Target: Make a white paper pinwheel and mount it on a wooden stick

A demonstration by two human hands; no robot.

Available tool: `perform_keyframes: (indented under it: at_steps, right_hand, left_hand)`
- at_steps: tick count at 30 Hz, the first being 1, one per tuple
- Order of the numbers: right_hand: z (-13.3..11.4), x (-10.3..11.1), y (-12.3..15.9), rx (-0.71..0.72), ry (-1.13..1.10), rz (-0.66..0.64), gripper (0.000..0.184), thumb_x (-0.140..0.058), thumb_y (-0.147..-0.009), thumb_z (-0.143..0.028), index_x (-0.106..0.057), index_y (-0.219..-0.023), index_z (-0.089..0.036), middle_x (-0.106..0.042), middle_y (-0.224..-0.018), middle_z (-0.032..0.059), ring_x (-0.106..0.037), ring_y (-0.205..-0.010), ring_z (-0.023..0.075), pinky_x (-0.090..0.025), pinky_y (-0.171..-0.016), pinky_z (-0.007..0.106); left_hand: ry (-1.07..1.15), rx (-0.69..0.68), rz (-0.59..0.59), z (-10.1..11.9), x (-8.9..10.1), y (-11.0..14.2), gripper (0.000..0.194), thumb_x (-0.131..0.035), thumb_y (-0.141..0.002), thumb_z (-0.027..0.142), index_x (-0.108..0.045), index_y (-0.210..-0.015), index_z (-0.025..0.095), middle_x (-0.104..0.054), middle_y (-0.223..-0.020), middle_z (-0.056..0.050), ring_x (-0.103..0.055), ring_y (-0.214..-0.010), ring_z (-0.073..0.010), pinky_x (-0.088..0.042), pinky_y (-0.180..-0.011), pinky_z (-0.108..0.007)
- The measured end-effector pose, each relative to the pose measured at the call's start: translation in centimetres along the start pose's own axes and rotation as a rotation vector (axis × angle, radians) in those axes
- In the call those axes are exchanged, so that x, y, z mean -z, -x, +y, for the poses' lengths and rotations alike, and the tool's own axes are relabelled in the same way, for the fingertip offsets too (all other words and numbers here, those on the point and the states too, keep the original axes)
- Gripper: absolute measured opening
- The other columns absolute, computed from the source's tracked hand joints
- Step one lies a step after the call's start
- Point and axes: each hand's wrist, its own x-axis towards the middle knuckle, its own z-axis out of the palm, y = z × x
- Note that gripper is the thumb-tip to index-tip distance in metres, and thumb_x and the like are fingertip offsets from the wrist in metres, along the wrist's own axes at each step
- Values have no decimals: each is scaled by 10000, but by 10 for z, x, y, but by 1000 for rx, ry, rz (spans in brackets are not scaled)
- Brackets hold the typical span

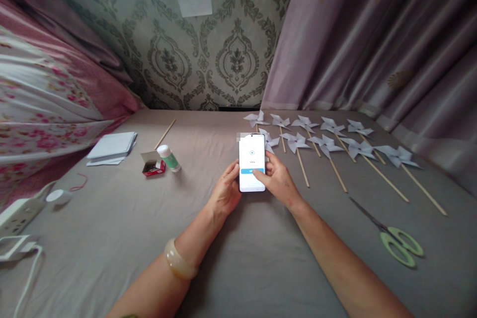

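Note:
A smartphone (pixel 252 179) is held upright in the middle of the view, its screen lit white with a blue button. My left hand (pixel 226 188) grips its left edge, fingers curled behind it. My right hand (pixel 280 179) holds the right edge, and its thumb lies over the blue button. A pale bangle (pixel 179 261) circles my left wrist. Just behind the phone, to the right, white paper pinwheels (pixel 326 146) on wooden sticks lie in two rows. One pinwheel is partly hidden by the phone and my right hand.
Green-handled scissors (pixel 397 241) lie at the right. Left of the phone are a glue stick (pixel 169 159), a small red open box (pixel 153 166), a wooden stick (pixel 165 133) and a stack of white paper (pixel 112 148). A power strip (pixel 20 213) with a plugged cable sits at far left.

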Motion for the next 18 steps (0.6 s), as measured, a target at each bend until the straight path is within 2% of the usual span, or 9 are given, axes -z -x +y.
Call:
perform_keyframes:
  at_steps: [5,11,15,18]
  right_hand:
    - [4,-2,0,-2,35,52,650,-672,-658,-276,-481,-1271,-177,-750,-892,63,-714,-732,220,-586,-683,356]
    - [-6,1,1,-17,26,12,608,-578,-654,-240,-491,-1251,-164,-738,-799,39,-681,-635,206,-545,-569,311]
    - [-8,3,1,-22,13,-1,621,-560,-643,-224,-490,-1257,-166,-745,-814,33,-684,-643,201,-535,-568,298]
    - [-8,4,0,-25,15,-8,619,-560,-646,-229,-492,-1259,-172,-749,-812,29,-685,-639,201,-527,-554,292]
  left_hand:
    - [-11,5,-10,-1,-1,1,291,-728,-777,231,-680,-1053,153,-729,-981,-62,-671,-881,-202,-500,-804,-305]
    - [-25,-1,-22,1,-2,1,284,-725,-777,246,-688,-1040,147,-734,-938,-59,-667,-874,-204,-492,-764,-285]
    - [-21,6,-7,1,-2,1,274,-723,-775,243,-691,-1033,155,-734,-907,-45,-661,-813,-182,-492,-734,-273]
    - [-24,7,-6,0,-1,1,297,-738,-761,254,-686,-1037,157,-735,-915,-47,-666,-856,-200,-501,-778,-293]
